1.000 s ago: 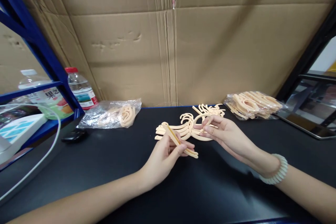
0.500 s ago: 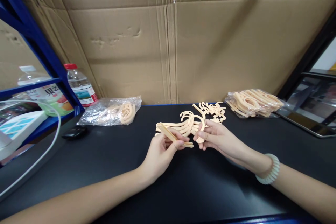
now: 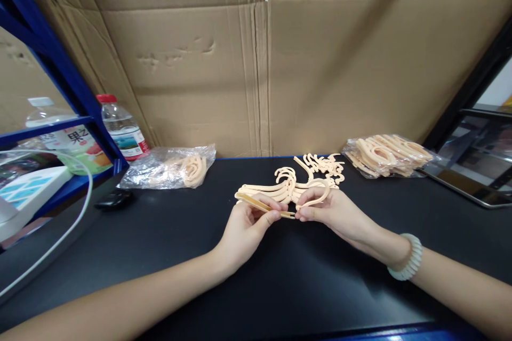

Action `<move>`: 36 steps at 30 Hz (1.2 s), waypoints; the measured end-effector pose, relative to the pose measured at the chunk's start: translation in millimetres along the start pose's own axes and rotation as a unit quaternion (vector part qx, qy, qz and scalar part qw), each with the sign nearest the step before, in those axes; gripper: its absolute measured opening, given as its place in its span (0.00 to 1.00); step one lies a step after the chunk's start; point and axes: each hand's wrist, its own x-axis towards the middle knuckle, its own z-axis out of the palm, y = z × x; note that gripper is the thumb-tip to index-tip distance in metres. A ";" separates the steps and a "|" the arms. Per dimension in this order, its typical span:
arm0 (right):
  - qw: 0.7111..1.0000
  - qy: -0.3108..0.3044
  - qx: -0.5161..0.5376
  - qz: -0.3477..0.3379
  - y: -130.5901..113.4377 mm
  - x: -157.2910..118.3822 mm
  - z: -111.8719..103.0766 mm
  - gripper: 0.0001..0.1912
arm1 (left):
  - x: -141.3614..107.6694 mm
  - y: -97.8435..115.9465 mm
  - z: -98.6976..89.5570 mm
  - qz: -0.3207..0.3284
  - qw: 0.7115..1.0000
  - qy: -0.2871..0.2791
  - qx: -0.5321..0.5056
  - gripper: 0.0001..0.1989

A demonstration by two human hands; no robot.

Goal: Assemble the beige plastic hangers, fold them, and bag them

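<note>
Beige grooved bar [image 3: 253,202] pinched in my left hand [image 3: 247,229], I grip a curved hook [image 3: 325,195] at its three o'clock in my right hand [image 3: 336,212].

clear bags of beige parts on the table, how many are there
2: the left bag beside the red-capped bottle, and the right bag just right of the loose beige pieces.

The left hand [image 3: 250,226] covers part of its pale strip [image 3: 253,202]; the frame's edge cuts the left forearm [image 3: 160,285].
</note>
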 end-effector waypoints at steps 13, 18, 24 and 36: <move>0.998 -0.017 -0.006 0.056 0.5 -0.5 1.4 0.10 | -0.5 1.5 -0.4 0.026 0.999 -0.007 0.029 0.04; 0.993 -0.025 0.045 0.103 -7.3 -5.4 4.7 0.12 | -1.2 3.0 0.7 0.024 1.000 -0.004 0.019 0.04; 0.990 -0.050 0.047 0.120 -10.3 -7.2 7.0 0.13 | 0.6 2.5 1.0 -0.003 1.000 0.005 -0.007 0.06; 0.994 -0.049 0.013 0.100 -6.4 -8.3 9.4 0.15 | -1.8 1.8 1.4 -0.008 1.000 -0.014 0.012 0.05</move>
